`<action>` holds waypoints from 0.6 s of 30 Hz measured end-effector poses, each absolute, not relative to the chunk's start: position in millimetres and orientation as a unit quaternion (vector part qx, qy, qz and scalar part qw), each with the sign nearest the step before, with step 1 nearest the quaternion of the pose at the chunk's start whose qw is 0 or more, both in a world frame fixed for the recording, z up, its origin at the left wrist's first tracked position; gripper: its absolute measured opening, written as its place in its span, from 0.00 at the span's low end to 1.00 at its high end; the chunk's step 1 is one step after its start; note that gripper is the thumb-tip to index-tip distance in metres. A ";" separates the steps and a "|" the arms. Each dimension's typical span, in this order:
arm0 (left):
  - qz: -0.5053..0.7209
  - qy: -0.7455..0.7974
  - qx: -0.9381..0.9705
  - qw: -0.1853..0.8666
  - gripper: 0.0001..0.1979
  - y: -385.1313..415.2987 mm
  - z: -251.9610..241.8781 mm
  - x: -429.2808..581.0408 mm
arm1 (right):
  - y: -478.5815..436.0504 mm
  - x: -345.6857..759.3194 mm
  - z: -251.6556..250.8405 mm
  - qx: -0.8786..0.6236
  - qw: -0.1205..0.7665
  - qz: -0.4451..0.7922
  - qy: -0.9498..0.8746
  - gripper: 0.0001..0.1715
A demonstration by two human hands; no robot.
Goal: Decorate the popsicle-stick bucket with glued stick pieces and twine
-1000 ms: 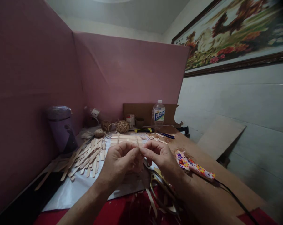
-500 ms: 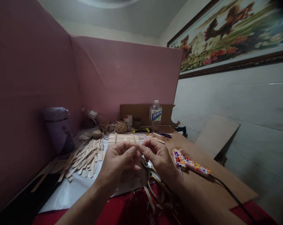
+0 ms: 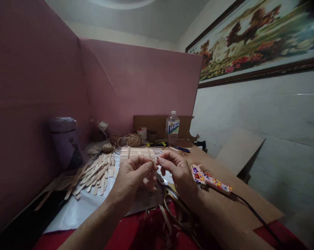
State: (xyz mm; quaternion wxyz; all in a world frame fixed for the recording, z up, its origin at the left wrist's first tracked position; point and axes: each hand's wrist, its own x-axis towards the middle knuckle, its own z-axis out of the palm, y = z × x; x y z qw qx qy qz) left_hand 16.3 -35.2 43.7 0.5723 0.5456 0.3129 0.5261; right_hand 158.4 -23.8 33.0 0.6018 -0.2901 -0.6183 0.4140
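Note:
My left hand [image 3: 137, 173] is closed in a pinch, thumb against forefinger, above the near part of the table. Whatever lies between those fingertips is too small to make out. Close beside it, my right hand [image 3: 176, 172] also pinches thumb and forefinger together, and I cannot make out what they hold. Under the right hand lies a pair of scissors [image 3: 169, 198] with gold-coloured handles. Just beyond both hands sits a panel of flat craft sticks [image 3: 137, 152] with twine across it.
Loose craft sticks [image 3: 96, 175] are heaped at left on white sheeting, near a purple tumbler [image 3: 65, 142]. Twine balls [image 3: 134, 140], a yellow-black cutter [image 3: 157, 144] and a plastic bottle [image 3: 172, 126] stand behind. A flower-patterned glue gun [image 3: 211, 182] with a cord lies at right.
The fingertips of my two hands, close together before, are now slightly apart. My right hand has shifted a little up and right.

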 end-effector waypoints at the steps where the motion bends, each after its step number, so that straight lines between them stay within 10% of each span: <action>1: 0.526 0.320 0.548 0.566 0.09 -35.7 43.9 16.9 | -23.1 158.6 32.1 -0.285 0.603 0.416 -0.618 0.09; 18: 0.533 0.325 0.539 0.565 0.09 -38.4 45.4 16.9 | -26.9 158.0 27.0 -0.339 0.570 0.278 -0.695 0.10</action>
